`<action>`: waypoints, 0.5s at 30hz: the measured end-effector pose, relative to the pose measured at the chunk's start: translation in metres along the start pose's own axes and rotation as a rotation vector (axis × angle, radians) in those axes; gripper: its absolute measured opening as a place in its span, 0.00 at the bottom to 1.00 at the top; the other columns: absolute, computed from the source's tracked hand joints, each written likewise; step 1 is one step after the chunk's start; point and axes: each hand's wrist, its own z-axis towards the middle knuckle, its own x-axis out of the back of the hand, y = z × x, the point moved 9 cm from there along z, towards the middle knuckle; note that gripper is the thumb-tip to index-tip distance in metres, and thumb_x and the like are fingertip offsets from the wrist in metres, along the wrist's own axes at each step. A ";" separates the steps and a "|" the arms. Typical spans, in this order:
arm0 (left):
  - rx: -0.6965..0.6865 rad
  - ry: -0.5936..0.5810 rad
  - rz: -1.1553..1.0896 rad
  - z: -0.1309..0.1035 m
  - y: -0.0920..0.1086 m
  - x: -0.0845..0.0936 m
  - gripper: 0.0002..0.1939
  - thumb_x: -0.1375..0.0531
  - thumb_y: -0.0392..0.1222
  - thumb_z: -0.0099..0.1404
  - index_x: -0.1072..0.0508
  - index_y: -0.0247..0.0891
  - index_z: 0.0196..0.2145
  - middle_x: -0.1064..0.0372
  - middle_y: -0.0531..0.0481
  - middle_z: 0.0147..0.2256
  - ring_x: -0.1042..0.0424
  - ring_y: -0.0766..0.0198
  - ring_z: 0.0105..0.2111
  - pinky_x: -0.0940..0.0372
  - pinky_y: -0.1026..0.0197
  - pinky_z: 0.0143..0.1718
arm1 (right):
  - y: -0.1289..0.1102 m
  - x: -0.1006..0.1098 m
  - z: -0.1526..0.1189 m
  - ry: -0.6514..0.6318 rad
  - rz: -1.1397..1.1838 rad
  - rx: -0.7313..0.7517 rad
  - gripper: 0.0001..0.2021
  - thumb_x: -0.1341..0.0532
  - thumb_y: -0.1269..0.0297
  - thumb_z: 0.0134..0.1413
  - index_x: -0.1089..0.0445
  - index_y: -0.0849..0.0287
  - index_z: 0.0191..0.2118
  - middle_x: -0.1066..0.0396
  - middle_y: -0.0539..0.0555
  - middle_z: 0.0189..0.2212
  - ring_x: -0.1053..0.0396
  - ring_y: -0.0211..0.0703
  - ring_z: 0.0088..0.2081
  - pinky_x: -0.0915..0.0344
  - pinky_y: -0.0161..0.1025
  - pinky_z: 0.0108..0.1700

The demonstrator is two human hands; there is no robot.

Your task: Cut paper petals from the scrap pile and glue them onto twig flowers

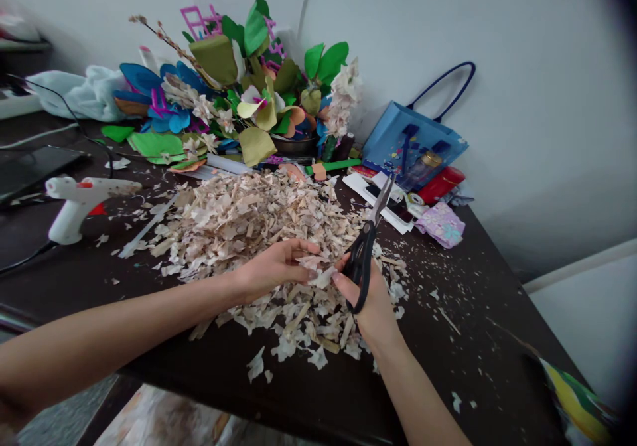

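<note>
My right hand (371, 300) holds a pair of scissors (367, 250) with black handles, blades pointing up and away. Its thumb and fingertips also touch a pale, petal-like scrap (323, 278). On the scrap's other side, my left hand (279, 268) pinches it between thumb and fingers. Both hands are just above a wide heap of cream and beige flakes (233, 223), which look like dried petals or thin shavings. Loose flakes (286, 346) spill toward the table's front edge.
A white glue gun (74, 207) lies at left, a clear glue stick (149, 225) beside the heap. Behind stand felt and paper flowers (259, 94). A blue bag (411, 144), a phone (391, 200) and a floral cloth pouch (440, 225) are back right on the dark table (478, 340).
</note>
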 end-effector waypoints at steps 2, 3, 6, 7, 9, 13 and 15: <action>0.014 -0.008 0.006 0.000 -0.001 -0.001 0.21 0.34 0.38 0.55 0.35 0.36 0.45 0.31 0.47 0.38 0.31 0.66 0.33 0.35 0.62 0.35 | 0.000 0.000 0.000 -0.005 -0.005 0.002 0.15 0.33 0.63 0.43 0.37 0.55 0.37 0.34 0.49 0.30 0.34 0.40 0.31 0.36 0.37 0.33; 0.018 -0.003 0.007 0.000 -0.001 -0.001 0.21 0.34 0.38 0.54 0.35 0.36 0.44 0.31 0.48 0.37 0.31 0.66 0.32 0.35 0.63 0.34 | 0.000 -0.001 0.001 -0.007 -0.003 0.004 0.14 0.33 0.62 0.43 0.37 0.55 0.36 0.33 0.49 0.30 0.34 0.40 0.31 0.36 0.37 0.33; 0.016 0.021 0.005 0.001 0.000 0.000 0.21 0.34 0.37 0.53 0.34 0.35 0.43 0.31 0.49 0.37 0.32 0.67 0.32 0.36 0.64 0.32 | 0.000 -0.002 0.001 -0.025 0.008 0.007 0.14 0.33 0.61 0.43 0.36 0.55 0.35 0.32 0.49 0.30 0.34 0.41 0.31 0.37 0.37 0.33; 0.012 0.026 0.009 0.001 0.000 0.000 0.21 0.34 0.37 0.53 0.34 0.35 0.43 0.32 0.49 0.36 0.32 0.67 0.31 0.37 0.65 0.32 | 0.000 -0.002 0.001 -0.029 0.013 0.009 0.13 0.33 0.61 0.42 0.36 0.55 0.34 0.32 0.49 0.30 0.34 0.41 0.31 0.37 0.38 0.34; -0.003 0.028 0.028 0.000 0.001 0.000 0.20 0.34 0.38 0.54 0.34 0.35 0.43 0.33 0.49 0.36 0.33 0.68 0.31 0.37 0.65 0.32 | 0.001 -0.003 0.001 -0.041 0.012 -0.001 0.14 0.33 0.61 0.42 0.35 0.55 0.35 0.32 0.49 0.30 0.35 0.41 0.31 0.37 0.38 0.34; -0.020 0.011 0.078 0.000 0.003 0.000 0.19 0.35 0.40 0.55 0.34 0.35 0.43 0.33 0.46 0.42 0.33 0.67 0.32 0.36 0.64 0.31 | 0.002 -0.006 -0.001 -0.044 -0.023 -0.028 0.14 0.33 0.62 0.41 0.34 0.55 0.35 0.34 0.48 0.29 0.36 0.39 0.28 0.38 0.36 0.31; -0.018 0.001 0.091 -0.001 0.003 0.000 0.18 0.35 0.41 0.55 0.34 0.36 0.43 0.33 0.46 0.41 0.32 0.67 0.32 0.36 0.65 0.30 | 0.000 -0.007 -0.002 -0.038 -0.031 -0.017 0.14 0.33 0.61 0.40 0.35 0.55 0.34 0.35 0.48 0.28 0.37 0.38 0.27 0.38 0.36 0.29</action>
